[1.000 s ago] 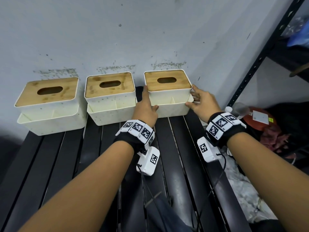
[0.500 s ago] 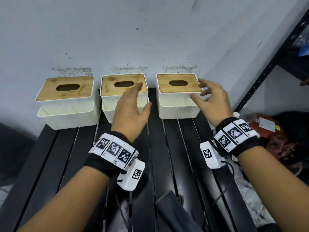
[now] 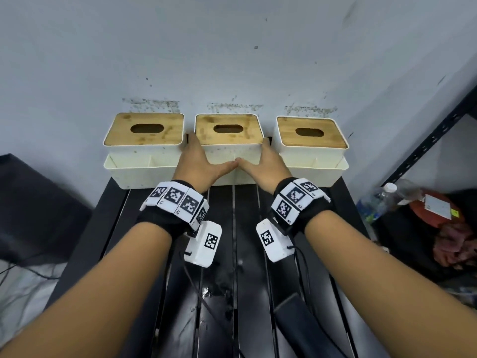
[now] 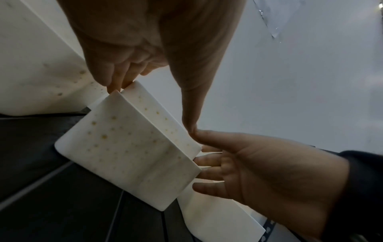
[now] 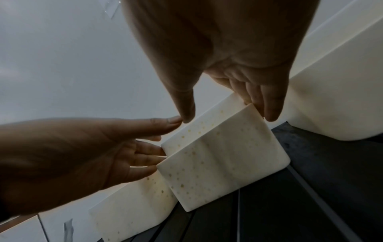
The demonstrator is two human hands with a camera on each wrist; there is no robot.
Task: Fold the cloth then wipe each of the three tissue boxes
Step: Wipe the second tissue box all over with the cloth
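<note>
Flanking the middle tissue box (image 3: pixel 229 151), both hands press.

Three tissue boxes (image 3: pixel 229 140) abreast on table (image 3: pixel 247 293); seemingly against wall (image 3: pixel 232 60).

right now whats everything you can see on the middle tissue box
The middle tissue box is cream plastic, speckled with small yellowish spots, with a wooden lid cut by an oval slot and an open tray along its front. It stands upright on the black slatted table against the wall. The left hand and right hand flank its sides, thumbs meeting in front.
</note>
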